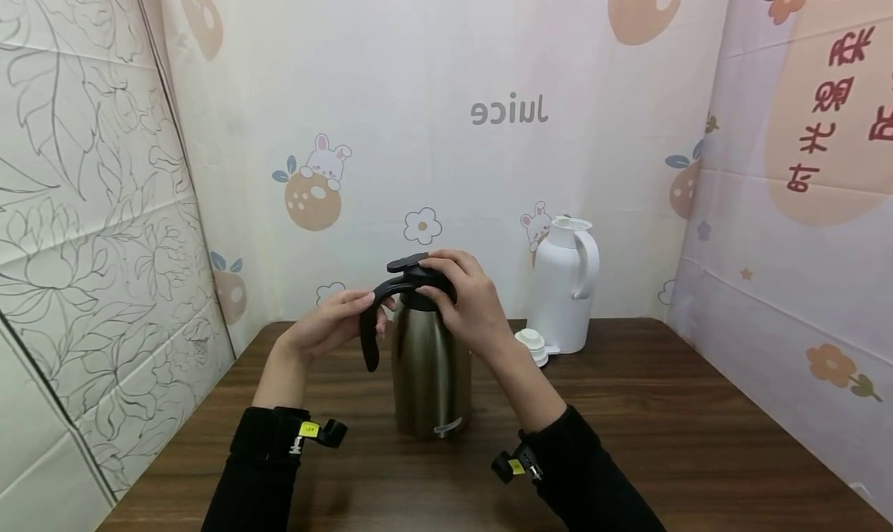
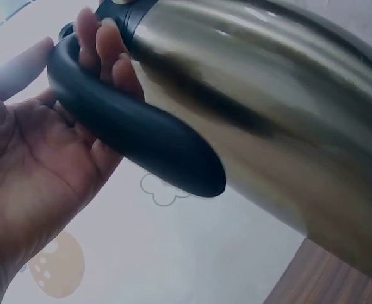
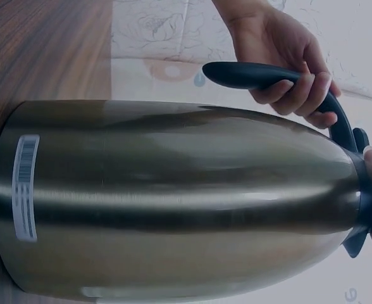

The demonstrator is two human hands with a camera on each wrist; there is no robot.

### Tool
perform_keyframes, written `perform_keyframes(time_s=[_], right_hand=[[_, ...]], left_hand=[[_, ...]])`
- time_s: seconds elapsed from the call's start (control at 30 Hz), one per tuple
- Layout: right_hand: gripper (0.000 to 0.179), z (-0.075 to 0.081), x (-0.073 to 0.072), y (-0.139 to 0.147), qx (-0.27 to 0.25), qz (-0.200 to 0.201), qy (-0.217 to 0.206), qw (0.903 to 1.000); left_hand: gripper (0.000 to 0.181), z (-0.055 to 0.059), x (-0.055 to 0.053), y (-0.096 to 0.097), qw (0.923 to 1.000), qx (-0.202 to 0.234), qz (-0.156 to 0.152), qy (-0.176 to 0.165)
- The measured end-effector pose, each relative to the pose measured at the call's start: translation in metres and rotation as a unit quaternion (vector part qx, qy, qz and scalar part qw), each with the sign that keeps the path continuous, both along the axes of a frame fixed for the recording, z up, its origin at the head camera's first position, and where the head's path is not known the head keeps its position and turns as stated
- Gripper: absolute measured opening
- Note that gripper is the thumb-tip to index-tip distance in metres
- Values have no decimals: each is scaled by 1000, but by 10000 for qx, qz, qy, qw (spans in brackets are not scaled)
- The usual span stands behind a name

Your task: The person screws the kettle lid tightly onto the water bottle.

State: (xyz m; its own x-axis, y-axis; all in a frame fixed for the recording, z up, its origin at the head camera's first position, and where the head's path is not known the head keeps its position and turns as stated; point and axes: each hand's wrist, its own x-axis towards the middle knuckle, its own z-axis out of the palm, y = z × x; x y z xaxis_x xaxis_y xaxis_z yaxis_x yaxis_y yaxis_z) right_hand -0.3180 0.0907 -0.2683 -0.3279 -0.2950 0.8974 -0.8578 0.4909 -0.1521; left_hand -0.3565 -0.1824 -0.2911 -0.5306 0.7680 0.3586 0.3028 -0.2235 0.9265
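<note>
A bronze-coloured metal thermos jug (image 1: 431, 377) with a black top stands upright on the table. My left hand (image 1: 324, 329) holds its black handle (image 1: 369, 338) from the left, fingers curled round the upper part, as the left wrist view shows. From the right, my right hand (image 1: 476, 305) grips the black collar at the top, thumb on the near side and fingers over it. A flat black lever (image 1: 408, 262) sticks up beside those fingers. In the right wrist view a barcode label (image 3: 26, 187) shows low on the jug's body.
Behind to the right stands a white thermos jug (image 1: 562, 288), its top uncovered and its handle to the right. A white stopper (image 1: 533, 344) lies beside its base. Printed cloth walls (image 1: 418, 160) enclose the brown wooden table (image 1: 628, 423) at the back and sides.
</note>
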Motion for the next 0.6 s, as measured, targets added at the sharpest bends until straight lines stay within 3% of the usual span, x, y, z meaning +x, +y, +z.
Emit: perform_keyframes(time_s=[0.3, 0.6], right_hand=[[33, -3, -6, 3, -68, 130, -53, 9999], [32, -4, -10, 2, -196, 234, -78, 9995]], left_hand=[[28, -3, -1, 3, 9996, -108, -63, 238], [26, 6, 3, 7, 9984, -416, 104, 365]])
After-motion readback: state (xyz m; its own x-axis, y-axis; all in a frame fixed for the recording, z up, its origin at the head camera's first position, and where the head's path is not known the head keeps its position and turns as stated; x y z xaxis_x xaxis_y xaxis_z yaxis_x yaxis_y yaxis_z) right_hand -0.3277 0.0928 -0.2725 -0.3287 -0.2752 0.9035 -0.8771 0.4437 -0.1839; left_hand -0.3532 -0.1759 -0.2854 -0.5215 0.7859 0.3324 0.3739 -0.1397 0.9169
